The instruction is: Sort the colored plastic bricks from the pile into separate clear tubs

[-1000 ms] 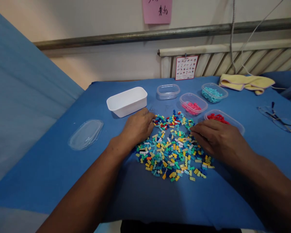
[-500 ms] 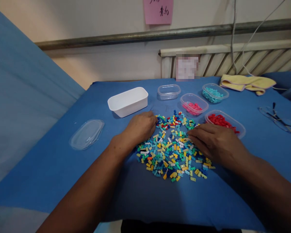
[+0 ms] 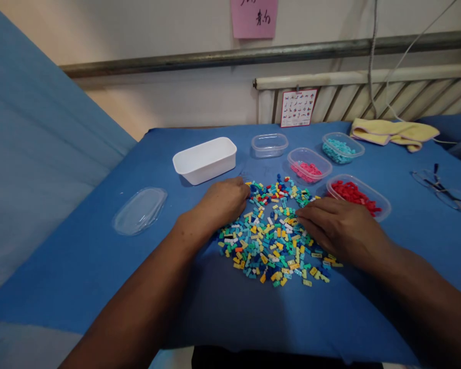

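Note:
A spread pile of small mixed-colour bricks lies on the blue table cover. My left hand rests palm down on the pile's left edge, fingers curled onto the bricks. My right hand lies on the pile's right side, fingers stretched flat toward the middle. I cannot see a brick held in either hand. Behind the pile stand clear tubs: one with red bricks, one with pink bricks, one with teal bricks, and one with nothing in it.
A white rectangular tub stands behind my left hand. A clear lid lies at the left. A yellow cloth and eyeglasses are at the far right. A radiator and a picture card stand behind the table.
My right hand has slid a little left and nearer across the pile, uncovering the red-brick tub. My left hand has barely moved. The view shifted slightly.

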The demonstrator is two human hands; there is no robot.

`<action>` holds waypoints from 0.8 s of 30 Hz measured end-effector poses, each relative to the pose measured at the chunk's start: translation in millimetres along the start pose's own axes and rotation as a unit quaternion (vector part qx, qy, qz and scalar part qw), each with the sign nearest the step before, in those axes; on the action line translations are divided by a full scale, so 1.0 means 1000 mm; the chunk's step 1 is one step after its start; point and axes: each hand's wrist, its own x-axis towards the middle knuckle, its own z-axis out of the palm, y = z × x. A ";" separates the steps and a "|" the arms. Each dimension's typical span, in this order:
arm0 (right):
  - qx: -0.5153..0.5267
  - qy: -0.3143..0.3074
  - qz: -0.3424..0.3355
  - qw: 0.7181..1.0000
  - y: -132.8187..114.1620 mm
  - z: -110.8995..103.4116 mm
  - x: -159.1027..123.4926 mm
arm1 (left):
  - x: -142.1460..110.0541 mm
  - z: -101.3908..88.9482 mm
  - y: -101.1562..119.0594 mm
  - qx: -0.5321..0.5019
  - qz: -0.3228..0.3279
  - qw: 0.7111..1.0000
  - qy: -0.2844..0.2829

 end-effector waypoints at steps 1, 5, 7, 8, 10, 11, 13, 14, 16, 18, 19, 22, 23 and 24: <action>0.001 0.001 -0.001 1.000 0.000 0.000 0.000 | 0.000 0.000 -0.001 -0.004 -0.005 1.000 0.002; 0.008 0.003 -0.004 1.000 -0.003 -0.002 0.002 | -0.001 0.001 -0.001 -0.085 -0.015 0.995 0.046; 0.017 0.024 0.000 1.000 -0.007 -0.003 0.004 | -0.003 0.000 0.007 -0.233 -0.014 0.969 0.082; 0.025 0.040 0.002 0.999 -0.010 -0.004 0.005 | -0.005 0.000 0.014 -0.331 -0.014 0.939 0.093; 0.049 0.074 -0.002 0.996 -0.016 -0.005 0.008 | -0.007 0.001 0.032 -0.525 -0.021 0.847 0.084; 0.061 0.090 -0.006 0.994 -0.018 -0.006 0.008 | -0.008 0.001 0.042 -0.590 -0.020 0.804 0.073; 0.074 0.113 -0.013 0.991 -0.022 -0.007 0.010 | -0.008 0.003 0.061 -0.670 -0.018 0.740 0.052; 0.074 0.124 -0.013 0.989 -0.024 -0.007 0.010 | -0.008 0.004 0.068 -0.697 -0.021 0.716 0.045; 0.066 0.140 -0.007 0.988 -0.025 -0.008 0.011 | -0.007 0.006 0.076 -0.732 -0.024 0.680 0.029; 0.066 0.141 -0.004 0.988 -0.025 -0.008 0.011 | -0.006 0.008 0.078 -0.751 -0.023 0.660 0.021; 0.067 0.139 -0.004 0.988 -0.025 -0.008 0.011 | -0.006 0.009 0.078 -0.755 -0.021 0.655 0.021; 0.073 0.135 0.000 0.988 -0.026 -0.007 0.011 | -0.005 0.013 0.076 -0.751 -0.022 0.658 0.037; 0.074 0.134 0.004 0.988 -0.027 -0.007 0.011 | -0.005 0.014 0.077 -0.748 -0.025 0.662 0.041; 0.075 0.132 0.008 0.988 -0.027 -0.006 0.011 | -0.005 0.015 0.078 -0.745 -0.029 0.665 0.041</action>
